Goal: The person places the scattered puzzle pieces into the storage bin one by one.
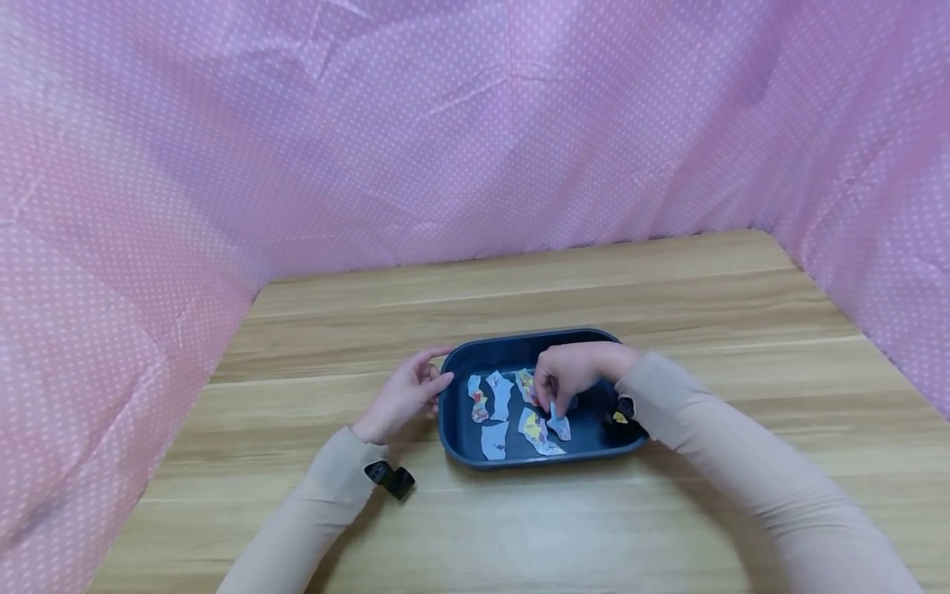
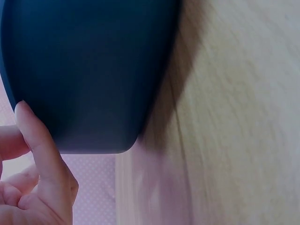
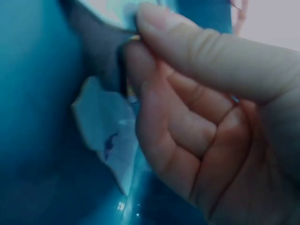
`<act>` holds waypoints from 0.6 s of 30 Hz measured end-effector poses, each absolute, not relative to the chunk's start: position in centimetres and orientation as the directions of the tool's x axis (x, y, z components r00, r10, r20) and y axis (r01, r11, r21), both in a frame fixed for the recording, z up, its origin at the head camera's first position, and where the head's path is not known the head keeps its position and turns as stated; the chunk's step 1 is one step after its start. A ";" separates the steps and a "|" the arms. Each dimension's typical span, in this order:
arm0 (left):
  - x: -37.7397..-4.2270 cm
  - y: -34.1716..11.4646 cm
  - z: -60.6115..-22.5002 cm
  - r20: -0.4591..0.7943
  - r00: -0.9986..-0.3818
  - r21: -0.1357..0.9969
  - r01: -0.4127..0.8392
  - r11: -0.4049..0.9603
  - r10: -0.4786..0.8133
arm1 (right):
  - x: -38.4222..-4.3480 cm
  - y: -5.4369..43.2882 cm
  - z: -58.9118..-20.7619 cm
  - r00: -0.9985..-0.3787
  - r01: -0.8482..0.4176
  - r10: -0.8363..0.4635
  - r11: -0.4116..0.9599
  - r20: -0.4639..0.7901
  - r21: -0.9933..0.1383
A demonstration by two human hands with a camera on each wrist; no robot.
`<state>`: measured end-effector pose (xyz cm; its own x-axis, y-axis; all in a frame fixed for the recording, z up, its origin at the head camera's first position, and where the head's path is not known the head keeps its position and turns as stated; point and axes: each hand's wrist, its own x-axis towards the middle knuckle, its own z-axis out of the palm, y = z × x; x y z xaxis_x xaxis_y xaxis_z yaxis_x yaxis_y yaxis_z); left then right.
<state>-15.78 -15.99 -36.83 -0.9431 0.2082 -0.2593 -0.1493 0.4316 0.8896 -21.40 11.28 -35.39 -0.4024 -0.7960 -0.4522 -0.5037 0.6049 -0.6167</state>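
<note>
A dark blue tray (image 1: pixel 460 452) with rounded corners holds several irregular pieces of a printed picture, pale blue with coloured patches. At its left end my left hand (image 1: pixel 404 396) grips the rim, thumb on the edge and index finger stretched along the outside. In the left wrist view, a fingertip presses the tray's outer wall (image 2: pixel 89 93). Over the tray's right half, my right hand (image 1: pixel 582 371) pinches a pale blue picture piece (image 1: pixel 559 426) between thumb and index finger. Below that hand in the right wrist view lies another pale piece (image 3: pixel 105 126) with a small purple mark.
On the tray floor lie a yellow patterned piece (image 1: pixel 536 431), a plain pale piece (image 1: pixel 494 441), a long pale piece (image 1: pixel 500 396) and a red-and-yellow one (image 1: pixel 478 404). The tray stands on a wooden table (image 1: pixel 371 330), with a pink dotted cloth (image 1: pixel 475 148) behind and around it.
</note>
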 end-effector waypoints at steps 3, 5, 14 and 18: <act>-15.7 -16.0 -36.8 -0.256 -0.944 0.895 -0.150 0.419 0.209 | -21.1 11.1 -35.6 -0.406 -0.526 -0.788 0.615 -0.462 -0.587; -15.7 -15.9 -36.7 -0.254 -0.945 0.895 -0.148 0.420 0.208 | -21.0 11.0 -35.6 -0.416 -0.536 -0.779 0.627 -0.469 -0.565; -15.3 -15.7 -36.9 -0.253 -0.947 0.889 -0.146 0.434 0.199 | -20.5 11.1 -36.0 -0.430 -0.568 -0.766 0.641 -0.479 -0.516; -15.1 -15.7 -36.9 -0.249 -0.947 0.897 -0.148 0.416 0.202 | -20.2 10.9 -35.9 -0.442 -0.581 -0.763 0.644 -0.472 -0.497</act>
